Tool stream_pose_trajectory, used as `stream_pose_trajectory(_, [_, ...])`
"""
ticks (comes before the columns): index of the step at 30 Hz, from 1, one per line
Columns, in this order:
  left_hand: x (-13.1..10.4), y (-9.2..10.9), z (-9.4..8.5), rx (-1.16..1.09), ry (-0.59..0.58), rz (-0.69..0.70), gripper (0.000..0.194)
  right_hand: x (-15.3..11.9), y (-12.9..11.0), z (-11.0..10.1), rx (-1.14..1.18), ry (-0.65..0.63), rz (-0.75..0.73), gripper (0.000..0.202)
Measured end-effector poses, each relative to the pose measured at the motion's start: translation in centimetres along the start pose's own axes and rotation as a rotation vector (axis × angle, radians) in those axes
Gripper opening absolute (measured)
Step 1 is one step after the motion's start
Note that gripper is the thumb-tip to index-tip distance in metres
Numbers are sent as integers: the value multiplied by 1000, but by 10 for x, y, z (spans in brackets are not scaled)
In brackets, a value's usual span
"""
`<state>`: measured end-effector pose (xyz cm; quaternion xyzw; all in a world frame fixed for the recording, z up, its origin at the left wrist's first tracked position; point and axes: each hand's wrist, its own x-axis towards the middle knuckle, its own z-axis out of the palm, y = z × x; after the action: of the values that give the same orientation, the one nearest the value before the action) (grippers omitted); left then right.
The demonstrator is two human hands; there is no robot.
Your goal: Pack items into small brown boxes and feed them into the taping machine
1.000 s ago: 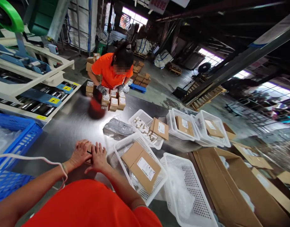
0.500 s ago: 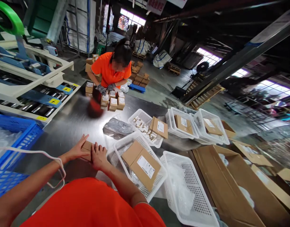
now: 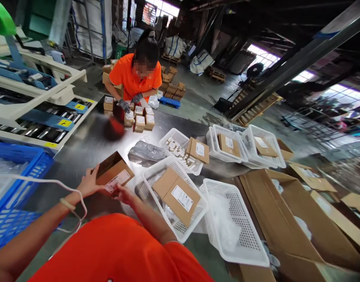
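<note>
A small brown cardboard box (image 3: 114, 172) with a white label on its side is tilted over the metal table (image 3: 80, 156), its dark inside showing at the upper left. My left hand (image 3: 89, 184) grips its left side, thumb up and fingers along the lower edge. At the label's lower right corner, my right hand (image 3: 125, 194) holds the box. Just to the right, a white basket (image 3: 180, 235) bears a flat labelled carton (image 3: 180, 196). Behind the box lies a stack of clear plastic bags (image 3: 146, 150).
Across the table a person in orange (image 3: 135, 74) with gloved hands handles small labelled boxes (image 3: 139, 122). A blue crate (image 3: 21, 188) and roller conveyor (image 3: 45, 129) stand left. White baskets (image 3: 235, 219) and a large open carton (image 3: 285, 211) are at right.
The small box has been turned up, so its label and dark inside now show. My right hand has moved from its top to the lower right corner. The view has shifted slightly.
</note>
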<state>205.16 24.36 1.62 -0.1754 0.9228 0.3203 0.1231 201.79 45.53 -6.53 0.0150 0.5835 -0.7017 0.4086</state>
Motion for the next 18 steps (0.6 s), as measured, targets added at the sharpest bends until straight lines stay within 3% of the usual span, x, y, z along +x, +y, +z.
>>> stream_pose_trajectory(3, [5,0,12,362,28,150,113,-5,15,9,-294,-112,170,46])
stream_pose_trajectory(5, [6,-7,25,470,62,276,107,-10,10,8,-407,-147,256,42])
stream_pose_trajectory(8, [12,-22,39,479,101,400,109,-26,-27,-14,-457,-367,354,37])
stream_pose_trajectory(10, [19,-28,44,443,92,435,113,-40,-67,-45,-469,-488,302,38])
stream_pose_trajectory(11, [23,-28,47,422,77,440,114,-47,-88,-65,-458,-425,212,38])
stream_pose_trajectory(12, [27,-27,50,398,64,438,113,-53,-109,-85,-447,-262,93,37])
stream_pose_trajectory(15, [31,-19,62,300,93,417,92,-65,-156,-149,-504,437,-188,28])
stream_pose_trajectory(16, [31,-16,66,269,124,418,83,-67,-166,-170,-566,632,-225,25])
stream_pose_trajectory(18, [28,-13,72,225,199,435,73,-72,-178,-209,-726,907,-250,24])
